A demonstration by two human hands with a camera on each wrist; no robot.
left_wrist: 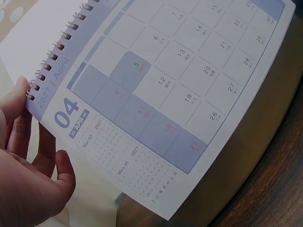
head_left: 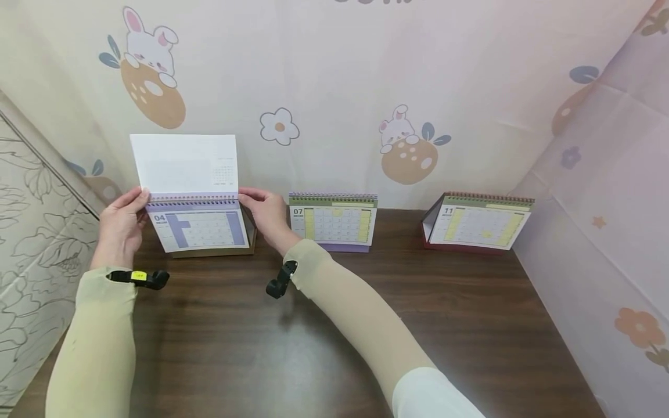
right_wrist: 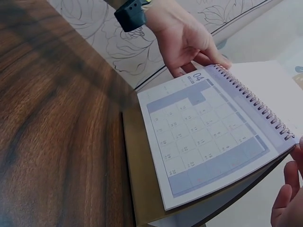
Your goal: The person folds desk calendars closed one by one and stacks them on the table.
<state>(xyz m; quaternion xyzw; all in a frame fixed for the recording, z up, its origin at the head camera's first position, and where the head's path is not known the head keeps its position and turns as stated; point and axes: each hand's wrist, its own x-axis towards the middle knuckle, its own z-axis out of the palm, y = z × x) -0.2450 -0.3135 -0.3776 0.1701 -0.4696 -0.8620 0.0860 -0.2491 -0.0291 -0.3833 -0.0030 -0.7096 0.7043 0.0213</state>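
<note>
A spiral-bound desk calendar stands at the left on its brown base, open at a purple 04 April 2027 page. One white sheet is raised above its rings, against the curtain. My left hand pinches the calendar's upper left corner, thumb at the end of the rings and other fingers behind. At the opposite end of the rings, my right hand pinches the upper right corner; only part of this hand shows at the edge of the right wrist view.
Right of my right hand stands a second calendar showing 07, with a purple base. Farther right is a third calendar showing 11, on a red base. A patterned curtain hangs behind the dark wooden table; patterned cloth borders the right side.
</note>
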